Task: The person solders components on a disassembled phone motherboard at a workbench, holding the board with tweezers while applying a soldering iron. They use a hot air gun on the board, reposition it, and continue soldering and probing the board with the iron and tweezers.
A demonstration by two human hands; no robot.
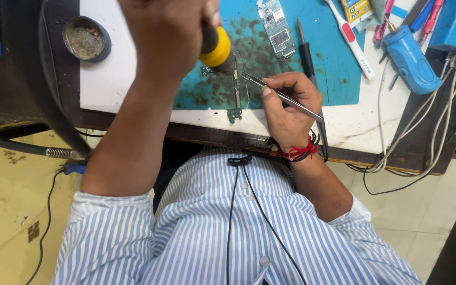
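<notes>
1. The narrow flex circuit strip point(237, 91) lies flat on the teal work mat point(339, 68), directly under the tool tips of both hands and near the front edge of the table point(117, 79).
2. The left hand point(167, 37) is wrapped around the yellow-and-black handle of a heated hand tool point(216, 48). The fingers are closed on the handle. The nozzle end points down at the upper part of the strip, a position that judgement says suits working on one small spot.
3. The right hand point(286, 108) holds metal tweezers point(283, 97). The fingers are pressed together on the tweezer shanks. The tips reach left of the fingers and meet the strip just beside the tool nozzle, apparently to steady or lift a small part there; whether they pinch anything is too small to tell.
4. The heel of the right hand rests at the table edge, likely for stability. A red thread band point(297, 152) sits on that wrist.
5. Beyond the right-hand fingers lie a bare phone circuit board point(275, 26) and a dark probe-like tool point(307, 53). Further right lie a white-and-red toothbrush point(350, 38) and a blue handheld tool point(410, 58).
6. Left of the left hand stands a round tin point(85, 38) with dirty contents.
</notes>
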